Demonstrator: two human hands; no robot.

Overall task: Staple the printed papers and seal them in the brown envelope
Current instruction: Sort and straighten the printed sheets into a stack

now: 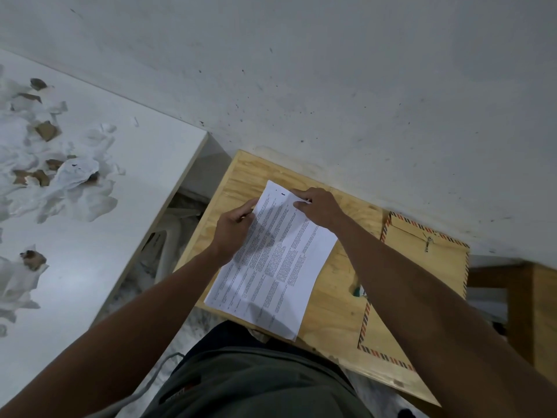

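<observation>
Right now both hands are on the printed papers (277, 260), a stack of white sheets covered in columns of small text, lying at an angle across the wooden desk (334, 303). The stack's near end sticks out a little over the desk's near edge, above the person's lap, and its far end points toward the desk's far edge by the grey wall (331, 70). The left hand (233, 230) grips the stack's left edge near the far end, fingers curled together around the paper's edge with the thumb on top. The right hand (319, 208) sits at the far right corner of the stack, thumb and forefinger pinching that corner, the other fingers folded close behind. A small dark mark, maybe a staple, shows near the far end of the top sheet; it is too small to tell for sure.

The brown envelope (434, 267) lies flat on the right part of the desk, just beside the papers, its striped border visible and a metal clasp on its flap; the right forearm crosses over it. Left of the desk stands a white table (99, 236) with crumpled paper scraps (60, 182) on it.
</observation>
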